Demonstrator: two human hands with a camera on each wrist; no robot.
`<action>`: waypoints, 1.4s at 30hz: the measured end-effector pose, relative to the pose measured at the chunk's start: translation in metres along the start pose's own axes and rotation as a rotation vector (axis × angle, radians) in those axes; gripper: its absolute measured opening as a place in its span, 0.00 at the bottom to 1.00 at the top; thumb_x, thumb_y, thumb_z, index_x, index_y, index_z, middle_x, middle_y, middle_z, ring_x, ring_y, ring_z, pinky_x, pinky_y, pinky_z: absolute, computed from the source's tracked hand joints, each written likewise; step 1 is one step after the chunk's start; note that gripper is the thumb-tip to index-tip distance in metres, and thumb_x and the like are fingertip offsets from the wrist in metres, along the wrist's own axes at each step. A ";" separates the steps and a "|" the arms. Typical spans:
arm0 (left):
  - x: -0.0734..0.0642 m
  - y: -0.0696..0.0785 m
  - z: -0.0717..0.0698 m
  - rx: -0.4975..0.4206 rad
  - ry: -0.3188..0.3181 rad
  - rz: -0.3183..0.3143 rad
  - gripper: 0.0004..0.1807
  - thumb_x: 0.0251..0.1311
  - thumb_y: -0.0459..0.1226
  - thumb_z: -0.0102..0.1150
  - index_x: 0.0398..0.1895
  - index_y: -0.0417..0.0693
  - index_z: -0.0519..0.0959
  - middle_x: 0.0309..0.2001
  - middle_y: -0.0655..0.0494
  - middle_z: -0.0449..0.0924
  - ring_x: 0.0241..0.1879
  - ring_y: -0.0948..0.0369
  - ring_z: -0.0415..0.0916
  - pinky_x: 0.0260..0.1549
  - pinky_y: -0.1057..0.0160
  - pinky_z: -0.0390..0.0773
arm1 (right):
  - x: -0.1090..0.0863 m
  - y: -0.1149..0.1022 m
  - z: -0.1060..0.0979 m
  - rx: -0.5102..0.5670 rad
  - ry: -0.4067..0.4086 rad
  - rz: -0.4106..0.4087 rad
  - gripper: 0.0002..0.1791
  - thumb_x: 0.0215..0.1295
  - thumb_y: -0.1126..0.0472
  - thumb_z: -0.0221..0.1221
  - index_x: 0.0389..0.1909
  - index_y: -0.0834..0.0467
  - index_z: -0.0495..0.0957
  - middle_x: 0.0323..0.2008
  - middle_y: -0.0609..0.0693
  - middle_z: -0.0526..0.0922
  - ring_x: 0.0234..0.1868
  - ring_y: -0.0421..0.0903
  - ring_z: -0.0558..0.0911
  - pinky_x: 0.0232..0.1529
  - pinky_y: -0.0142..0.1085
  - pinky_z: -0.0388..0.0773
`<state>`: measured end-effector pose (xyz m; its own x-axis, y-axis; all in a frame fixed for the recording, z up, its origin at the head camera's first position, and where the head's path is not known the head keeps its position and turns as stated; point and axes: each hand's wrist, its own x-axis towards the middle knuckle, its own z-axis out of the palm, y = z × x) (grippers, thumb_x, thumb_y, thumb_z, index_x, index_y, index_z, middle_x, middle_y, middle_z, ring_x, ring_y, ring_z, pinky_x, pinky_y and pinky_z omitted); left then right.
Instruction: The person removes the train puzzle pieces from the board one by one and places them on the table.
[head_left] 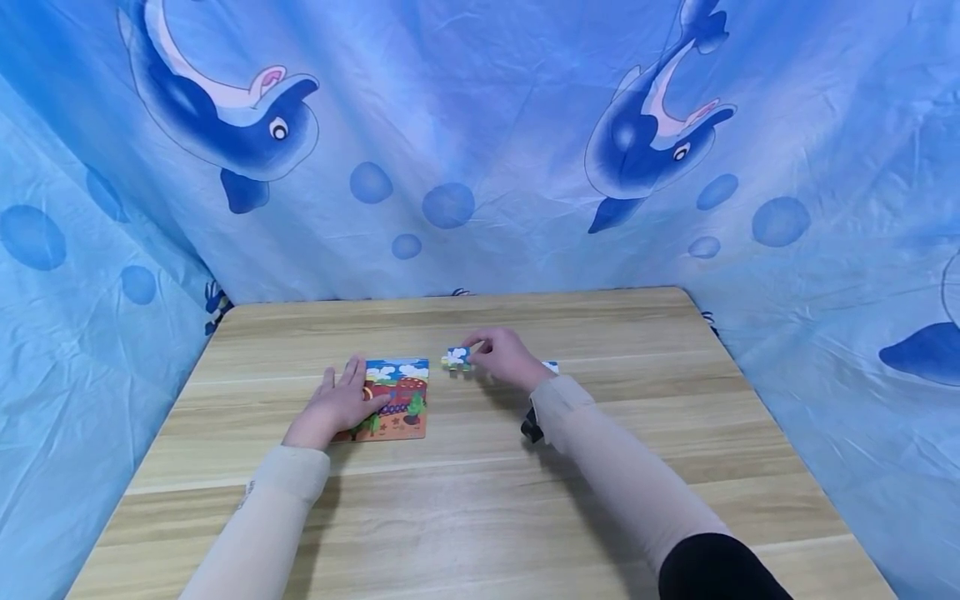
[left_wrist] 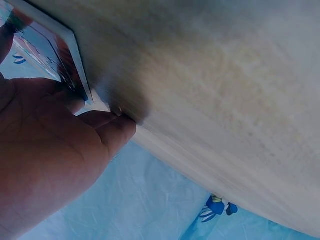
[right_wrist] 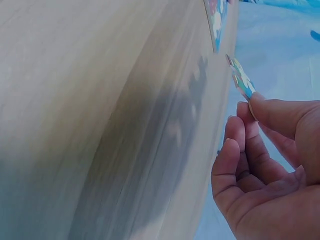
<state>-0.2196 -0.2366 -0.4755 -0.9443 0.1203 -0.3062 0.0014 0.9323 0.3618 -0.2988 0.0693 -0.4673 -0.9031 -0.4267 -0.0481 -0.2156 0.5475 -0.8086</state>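
A jigsaw puzzle (head_left: 408, 400) with a red shape, trees and a cloudy sky lies on the table, left of the middle. My left hand (head_left: 339, 408) rests at its left side with fingers extended and the thumb across the picture. In the left wrist view, the fingertips are right at the edge of the puzzle board (left_wrist: 77, 60). Between thumb and forefinger, my right hand (head_left: 504, 360) pinches a jigsaw piece (head_left: 457, 357) with a white cloud on blue. That piece (right_wrist: 242, 79) is held tilted, above its shadow in the right wrist view.
Another piece (head_left: 552, 366), blue and white, shows from behind the right wrist. A small black object (head_left: 532, 427) sticks out under the right cuff. The wooden table (head_left: 480, 517) ends at a blue curtain (head_left: 465, 125) printed with dolphins, at the back and both sides.
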 end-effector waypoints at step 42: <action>-0.001 0.003 -0.001 0.032 -0.005 0.019 0.52 0.75 0.59 0.48 0.80 0.31 0.37 0.79 0.32 0.31 0.73 0.28 0.26 0.70 0.34 0.35 | -0.024 0.046 -0.049 -0.057 -0.028 0.174 0.11 0.66 0.63 0.68 0.49 0.56 0.88 0.29 0.52 0.86 0.12 0.44 0.67 0.14 0.36 0.67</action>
<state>-0.2188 -0.2344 -0.4736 -0.9423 0.1398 -0.3041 0.0300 0.9402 0.3392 -0.3055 0.1404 -0.4748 -0.9181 -0.3412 -0.2016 -0.0782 0.6547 -0.7518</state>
